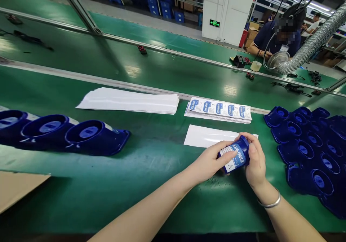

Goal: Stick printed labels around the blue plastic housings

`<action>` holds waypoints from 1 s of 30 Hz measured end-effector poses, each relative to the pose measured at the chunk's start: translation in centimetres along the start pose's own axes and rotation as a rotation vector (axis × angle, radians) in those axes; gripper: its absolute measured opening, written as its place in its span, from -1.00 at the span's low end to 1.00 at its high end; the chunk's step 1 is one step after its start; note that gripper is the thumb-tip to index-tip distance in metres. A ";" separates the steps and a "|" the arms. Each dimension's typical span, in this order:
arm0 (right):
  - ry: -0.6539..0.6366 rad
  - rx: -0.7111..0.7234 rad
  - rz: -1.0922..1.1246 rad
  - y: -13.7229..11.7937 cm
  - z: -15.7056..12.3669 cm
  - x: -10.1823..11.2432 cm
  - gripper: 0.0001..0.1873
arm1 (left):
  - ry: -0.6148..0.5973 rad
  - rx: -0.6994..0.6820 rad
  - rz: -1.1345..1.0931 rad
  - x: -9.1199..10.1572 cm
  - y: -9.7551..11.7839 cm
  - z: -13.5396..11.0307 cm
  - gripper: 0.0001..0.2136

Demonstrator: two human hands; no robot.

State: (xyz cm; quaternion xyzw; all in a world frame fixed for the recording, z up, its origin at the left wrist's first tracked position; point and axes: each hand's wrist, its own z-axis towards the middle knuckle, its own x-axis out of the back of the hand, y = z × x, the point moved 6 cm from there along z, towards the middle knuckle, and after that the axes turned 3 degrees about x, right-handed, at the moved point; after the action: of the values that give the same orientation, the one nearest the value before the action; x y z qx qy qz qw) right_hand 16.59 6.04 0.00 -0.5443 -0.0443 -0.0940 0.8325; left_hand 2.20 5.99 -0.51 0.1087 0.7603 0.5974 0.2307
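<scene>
Between my two hands is a dark blue plastic housing (244, 148), tilted, with a blue and white label (234, 158) on its side. My left hand (216, 158) grips it from the left, the thumb lying on the label. Around its right end my right hand (255, 159) is wrapped, a bracelet on the wrist. A blank white strip (205, 135) lies on the green table just behind the held housing. Behind that is a stack of printed label sheets (218, 108) with several blue and white labels in a row.
Several dark blue housings (304, 148) cluster at the right. More labelled housings (85, 132) stand in a row at the left. A pile of white strips (129, 100) lies at the back. Cardboard (20, 188) juts in at lower left. A co-worker (281, 36) sits across the table.
</scene>
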 end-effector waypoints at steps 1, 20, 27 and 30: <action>0.010 -0.010 -0.008 0.2 0.1 0.1 -0.60 | -0.014 -0.004 0.048 -0.1 0.0 0.0 -0.49; 0.019 -0.058 -0.076 0.6 0.5 0.2 -0.58 | -0.015 -0.035 0.119 0.2 -0.3 0.0 -0.43; 0.027 -0.102 -0.012 1.1 0.8 0.4 -0.59 | -0.096 -0.038 0.152 0.0 -0.2 -0.2 -0.24; 0.041 -0.111 0.010 1.2 0.8 0.5 -0.60 | -0.117 -0.032 0.181 0.0 -0.1 -0.2 -0.18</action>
State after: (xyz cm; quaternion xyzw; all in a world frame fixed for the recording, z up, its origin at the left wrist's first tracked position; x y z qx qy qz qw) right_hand 17.33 7.19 -0.66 -0.5879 -0.0193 -0.1032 0.8021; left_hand 2.11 5.77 -0.59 0.2079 0.7231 0.6204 0.2215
